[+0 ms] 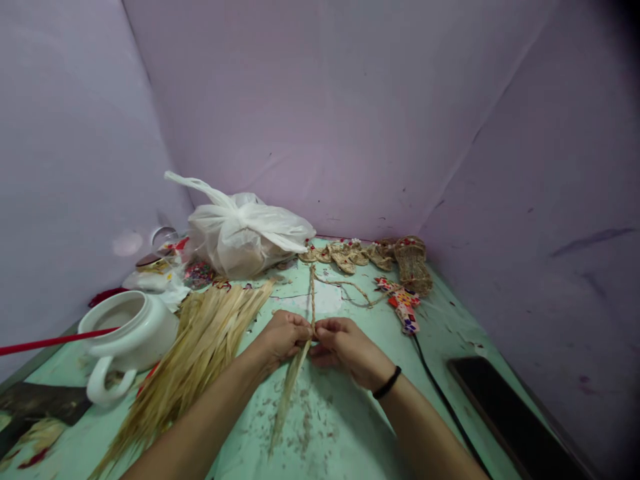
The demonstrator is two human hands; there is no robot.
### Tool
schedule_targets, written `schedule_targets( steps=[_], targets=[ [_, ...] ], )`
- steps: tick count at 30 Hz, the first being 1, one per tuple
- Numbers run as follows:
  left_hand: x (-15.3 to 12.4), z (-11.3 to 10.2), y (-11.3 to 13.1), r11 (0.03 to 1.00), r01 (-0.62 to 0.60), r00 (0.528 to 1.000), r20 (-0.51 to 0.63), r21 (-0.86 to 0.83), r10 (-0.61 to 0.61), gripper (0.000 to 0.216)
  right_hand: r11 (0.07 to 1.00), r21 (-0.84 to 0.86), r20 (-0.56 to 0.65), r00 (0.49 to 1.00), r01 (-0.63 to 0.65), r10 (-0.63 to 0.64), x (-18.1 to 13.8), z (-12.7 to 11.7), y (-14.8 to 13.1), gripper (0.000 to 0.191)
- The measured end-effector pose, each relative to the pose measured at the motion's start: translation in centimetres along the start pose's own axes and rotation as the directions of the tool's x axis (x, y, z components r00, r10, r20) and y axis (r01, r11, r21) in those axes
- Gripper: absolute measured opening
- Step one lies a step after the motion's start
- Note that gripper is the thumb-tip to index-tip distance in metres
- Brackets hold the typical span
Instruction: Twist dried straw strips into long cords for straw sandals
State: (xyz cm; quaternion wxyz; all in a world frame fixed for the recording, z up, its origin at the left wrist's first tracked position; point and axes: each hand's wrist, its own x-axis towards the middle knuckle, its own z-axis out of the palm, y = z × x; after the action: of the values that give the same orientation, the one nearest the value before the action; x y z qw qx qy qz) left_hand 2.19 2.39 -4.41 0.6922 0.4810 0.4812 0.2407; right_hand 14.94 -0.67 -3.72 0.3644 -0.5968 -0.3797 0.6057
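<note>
At the middle of the table, my left hand [287, 337] and my right hand [345, 347] meet, fingers pinched on a twisted fibre cord [313, 293]. The cord runs away from me, then bends right across the tabletop. Below my fingers a loose strip of dry fibre [287, 403] hangs toward me, untwisted and pale. Left of my left hand lies a fan of dry straw-coloured fibre strips [205, 333]. A black band circles my right wrist.
A white ceramic pot [160, 330] with a red stick, a tied plastic bag [245, 233] and small woven slippers [345, 257] stand around. To the right are a fibre bundle [414, 267], a patterned cloth-wrapped thing [404, 307] with a black cable, and a dark phone-like slab [505, 407].
</note>
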Motion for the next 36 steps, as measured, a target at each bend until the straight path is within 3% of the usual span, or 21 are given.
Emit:
schedule_targets(
  steps=[2,4,8,12,16,18,20,27,36],
  targets=[
    [0.0,0.1,-0.1,1.0,-0.008,1.0,-0.006,0.013,0.008,0.008,1.0,-0.021,0.007,1.0,-0.007,0.007,0.2,0.6,0.6,0.006],
    [0.1,0.2,-0.1,0.999,-0.02,1.0,-0.009,0.04,0.02,0.007,0.996,-0.083,-0.065,0.997,0.046,-0.051,0.6,0.7,1.1,0.009],
    [-0.1,-0.2,0.2,0.976,-0.062,0.998,0.037,0.21,0.055,0.012,0.988,-0.052,-0.116,0.982,0.143,-0.148,1.4,0.3,2.1,0.011],
    [-0.9,-1.5,1.3,0.908,0.015,0.992,0.11,0.419,-0.067,0.023,0.985,0.05,-0.088,0.983,0.163,-0.158,1.2,0.1,2.4,0.014],
    [-1.9,-2.2,1.9,0.927,0.06,0.997,-0.074,0.371,-0.035,0.023,0.995,0.086,-0.069,0.996,0.059,-0.053,0.6,0.1,2.0,0.016],
    [-2.5,-2.0,1.6,0.935,0.085,0.993,-0.112,0.344,-0.049,0.021,0.995,0.087,-0.074,0.996,0.054,-0.048,0.4,0.1,1.9,0.016],
    [-2.9,-1.8,0.8,0.929,0.092,0.992,-0.112,0.357,-0.055,0.017,0.994,0.091,-0.076,0.996,0.061,-0.054,0.4,0.1,1.9,0.016],
    [-2.7,-1.5,-2.3,0.833,-0.069,0.983,-0.105,0.549,0.151,0.013,0.991,0.066,-0.08,0.99,0.118,-0.113,0.8,0.1,2.4,0.016],
    [-2.6,-1.7,-2.4,0.799,-0.105,0.991,-0.002,0.592,0.132,0.009,0.99,0.008,-0.091,0.986,0.139,-0.138,0.9,0.4,2.5,0.011]
  ],
)
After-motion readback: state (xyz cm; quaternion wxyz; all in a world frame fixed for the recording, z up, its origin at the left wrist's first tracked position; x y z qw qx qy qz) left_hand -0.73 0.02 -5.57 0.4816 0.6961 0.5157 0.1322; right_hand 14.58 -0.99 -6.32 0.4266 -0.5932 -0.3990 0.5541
